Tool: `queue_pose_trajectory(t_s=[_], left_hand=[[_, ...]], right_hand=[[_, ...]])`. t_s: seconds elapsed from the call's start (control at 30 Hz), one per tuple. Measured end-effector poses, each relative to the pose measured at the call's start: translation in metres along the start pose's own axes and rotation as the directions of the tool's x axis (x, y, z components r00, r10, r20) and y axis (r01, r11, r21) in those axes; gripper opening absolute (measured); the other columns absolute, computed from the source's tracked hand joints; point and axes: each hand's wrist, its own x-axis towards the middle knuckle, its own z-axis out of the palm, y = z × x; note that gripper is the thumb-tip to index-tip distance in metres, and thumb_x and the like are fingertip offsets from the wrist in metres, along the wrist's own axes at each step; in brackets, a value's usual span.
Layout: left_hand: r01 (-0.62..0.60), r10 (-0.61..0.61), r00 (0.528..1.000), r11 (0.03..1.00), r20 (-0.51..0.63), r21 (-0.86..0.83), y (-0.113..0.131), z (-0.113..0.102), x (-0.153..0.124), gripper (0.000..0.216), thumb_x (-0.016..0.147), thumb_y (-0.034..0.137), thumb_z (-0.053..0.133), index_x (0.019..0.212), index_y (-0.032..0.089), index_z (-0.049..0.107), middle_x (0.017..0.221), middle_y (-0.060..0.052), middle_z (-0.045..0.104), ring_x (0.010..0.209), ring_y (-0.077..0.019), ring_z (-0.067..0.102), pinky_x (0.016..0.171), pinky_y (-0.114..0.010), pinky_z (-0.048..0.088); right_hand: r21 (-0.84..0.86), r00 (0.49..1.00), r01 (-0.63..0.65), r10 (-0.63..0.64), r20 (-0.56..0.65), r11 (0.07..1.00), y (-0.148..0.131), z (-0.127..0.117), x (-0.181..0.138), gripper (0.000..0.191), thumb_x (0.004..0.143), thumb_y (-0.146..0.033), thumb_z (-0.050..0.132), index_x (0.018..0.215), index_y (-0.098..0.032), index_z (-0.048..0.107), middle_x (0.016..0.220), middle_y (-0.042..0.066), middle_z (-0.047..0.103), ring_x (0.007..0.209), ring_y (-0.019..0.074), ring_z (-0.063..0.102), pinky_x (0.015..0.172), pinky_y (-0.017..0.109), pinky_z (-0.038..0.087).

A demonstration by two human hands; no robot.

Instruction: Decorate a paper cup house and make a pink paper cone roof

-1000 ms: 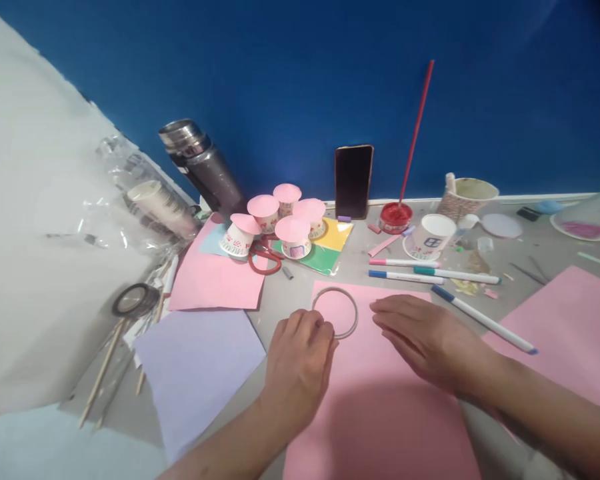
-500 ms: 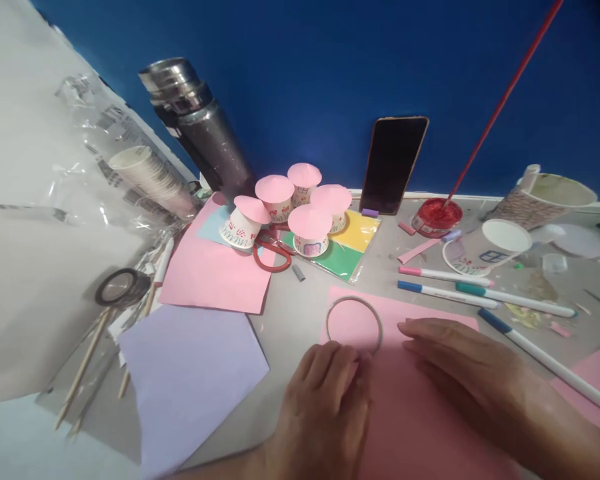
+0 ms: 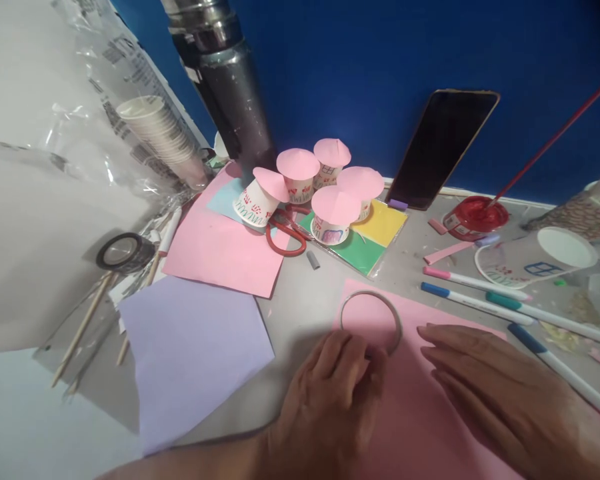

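Note:
A thin ring like a bangle [image 3: 399, 321] lies on a pink paper sheet [image 3: 405, 417] in front of me. My left hand [image 3: 335, 393] is closed at the near edge of this ring, thumb and fingers pinched together; its fingertips hide that part of the rim. Flat on the right side of the same sheet rests my right hand [image 3: 500, 383], fingers stretched out and holding nothing. Beyond the sheet stand several small paper cups with pink cone roofs [image 3: 336, 205], drawn on with coloured lines. Red-handled scissors [image 3: 286, 248] lie beside them.
Several markers [image 3: 475, 303] and a decorated cup [image 3: 535, 257] lie at the right, near a red paint pot [image 3: 475, 217]. A phone [image 3: 445, 147] and a dark flask [image 3: 235, 100] lean at the back. Purple paper [image 3: 195, 360], black tape [image 3: 125, 253] and stacked cups [image 3: 163, 137] are left.
The view has shifted, so the back objects sit higher and the right-hand ones farther right. Both hands keep nearly the same places on the pink sheet, with the ring still under my left fingertips.

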Motion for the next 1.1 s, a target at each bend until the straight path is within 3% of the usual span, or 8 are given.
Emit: queue_pose_trajectory(t_s=[0.13, 0.4, 0.5, 0.7, 0.83, 0.93, 1.03, 1.1], left_hand=[[-0.024, 0.023, 1.000, 0.997, -0.012, -0.077, -0.007, 0.001, 0.005, 0.035, 0.098, 0.006, 0.045, 0.122, 0.013, 0.070, 0.104, -0.012, 0.071, 0.092, -0.0222, 0.066, 0.075, -0.033, 0.064], [-0.039, 0.024, 0.992, 0.991, -0.121, -0.129, -0.015, 0.009, 0.010, 0.028, 0.100, 0.003, 0.047, 0.109, 0.012, 0.072, 0.091, -0.009, 0.069, 0.088, -0.0197, 0.062, 0.073, -0.030, 0.061], [-0.058, 0.044, 0.992, 0.991, -0.119, -0.120, -0.015, 0.010, 0.011, 0.025, 0.101, 0.004, 0.049, 0.110, 0.011, 0.072, 0.092, -0.010, 0.069, 0.090, -0.0204, 0.062, 0.075, -0.032, 0.061], [0.012, -0.028, 0.995, 0.986, -0.096, -0.166, -0.014, 0.010, 0.013, 0.024, 0.103, 0.006, 0.049, 0.098, 0.015, 0.071, 0.088, -0.008, 0.068, 0.085, -0.0186, 0.062, 0.074, -0.031, 0.060], [-0.033, 0.017, 0.995, 0.985, -0.096, -0.170, -0.016, 0.008, 0.013, 0.025, 0.103, 0.006, 0.048, 0.103, 0.016, 0.071, 0.092, -0.009, 0.069, 0.087, -0.0193, 0.063, 0.075, -0.032, 0.059], [0.001, -0.021, 0.993, 0.985, -0.114, -0.173, -0.018, 0.009, 0.012, 0.022, 0.104, 0.010, 0.051, 0.103, 0.019, 0.072, 0.092, -0.006, 0.069, 0.087, -0.0190, 0.064, 0.076, -0.031, 0.057], [-0.015, -0.006, 0.990, 0.989, -0.141, -0.148, -0.021, 0.012, 0.013, 0.020, 0.103, 0.013, 0.054, 0.103, 0.021, 0.071, 0.091, -0.004, 0.070, 0.086, -0.0193, 0.063, 0.079, -0.034, 0.054], [-0.087, 0.074, 0.985, 0.994, -0.158, -0.073, -0.024, 0.014, 0.014, 0.020, 0.101, 0.009, 0.055, 0.108, 0.021, 0.070, 0.091, -0.003, 0.070, 0.085, -0.0204, 0.062, 0.079, -0.036, 0.052]], right_hand=[[0.040, 0.999, -0.033, 0.033, -0.003, 0.999, -0.002, -0.002, 0.004, 0.029, 0.101, -0.018, 0.056, 0.125, -0.022, 0.072, 0.131, 0.007, 0.076, 0.121, 0.0236, 0.072, 0.105, 0.035, 0.060], [0.029, 0.998, -0.059, 0.059, -0.008, 0.998, -0.005, 0.000, 0.006, 0.030, 0.101, -0.012, 0.054, 0.125, -0.024, 0.069, 0.128, 0.009, 0.076, 0.117, 0.0242, 0.073, 0.102, 0.038, 0.063], [-0.007, 0.997, -0.073, 0.073, 0.000, 0.997, -0.005, 0.002, 0.005, 0.028, 0.102, -0.013, 0.054, 0.125, -0.023, 0.068, 0.129, 0.010, 0.076, 0.116, 0.0250, 0.074, 0.099, 0.040, 0.064], [0.011, 0.998, -0.061, 0.061, -0.003, 0.998, -0.003, 0.002, 0.004, 0.027, 0.101, -0.012, 0.054, 0.121, -0.022, 0.069, 0.128, 0.011, 0.076, 0.115, 0.0255, 0.075, 0.098, 0.041, 0.065], [0.035, 0.996, -0.083, 0.084, -0.011, 0.996, -0.005, 0.002, 0.006, 0.027, 0.100, -0.012, 0.056, 0.120, -0.023, 0.069, 0.129, 0.010, 0.076, 0.115, 0.0259, 0.075, 0.098, 0.043, 0.065], [0.085, 0.996, -0.092, 0.092, 0.001, 0.992, -0.010, 0.002, 0.012, 0.026, 0.099, -0.010, 0.057, 0.120, -0.022, 0.069, 0.130, 0.011, 0.076, 0.118, 0.0250, 0.073, 0.101, 0.043, 0.062], [0.125, 0.996, -0.085, 0.086, -0.005, 0.988, -0.008, -0.009, 0.020, 0.021, 0.100, -0.013, 0.057, 0.115, -0.021, 0.070, 0.122, 0.011, 0.078, 0.116, 0.0236, 0.073, 0.101, 0.040, 0.060], [0.060, 0.989, -0.132, 0.128, 0.068, 0.989, 0.001, -0.030, 0.023, 0.021, 0.102, -0.016, 0.052, 0.097, -0.022, 0.072, 0.103, 0.008, 0.081, 0.097, 0.0212, 0.075, 0.087, 0.034, 0.059]])
